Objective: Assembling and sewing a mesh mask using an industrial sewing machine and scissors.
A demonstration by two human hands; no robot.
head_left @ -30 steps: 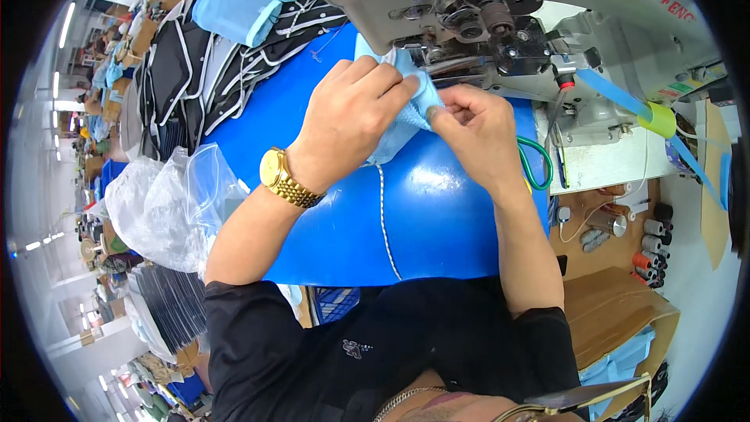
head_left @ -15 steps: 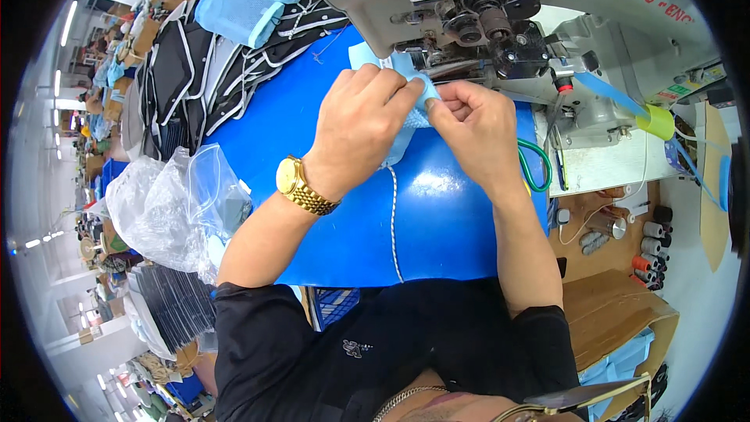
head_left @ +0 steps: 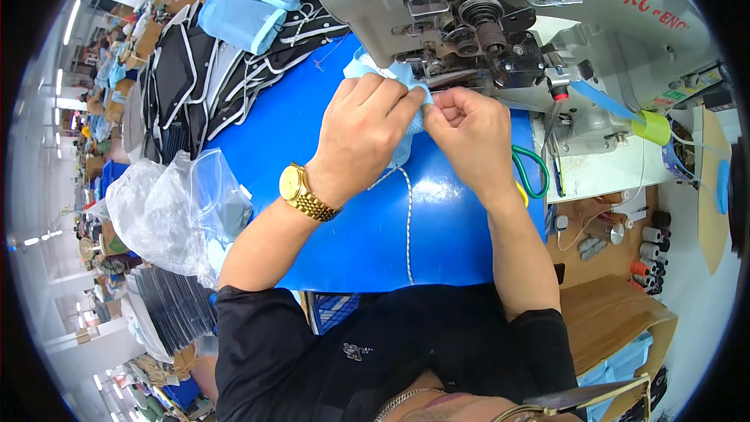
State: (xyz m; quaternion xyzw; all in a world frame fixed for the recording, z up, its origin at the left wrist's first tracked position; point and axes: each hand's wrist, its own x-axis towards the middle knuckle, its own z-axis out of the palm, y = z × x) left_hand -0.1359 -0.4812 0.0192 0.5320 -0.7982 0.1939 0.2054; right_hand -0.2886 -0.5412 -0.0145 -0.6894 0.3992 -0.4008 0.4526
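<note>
A light blue mesh cloth piece is held between my hands, close in front of the sewing machine. My left hand, with a gold watch on its wrist, is closed over the cloth, covering much of it. At the cloth's right edge, my right hand pinches with thumb and forefinger. A thin black-and-white cord trails from beneath the cloth across the blue work surface toward my body.
Black pieces with white piping lie at the far left, with more light blue mesh over them. Clear plastic bags sit at the left. Green-handled scissors lie by my right forearm. A cardboard box stands at lower right.
The cord has swung to the right and now bends near the cloth. Both hands stay at the cloth with small shifts, and my right hand has moved slightly left.
</note>
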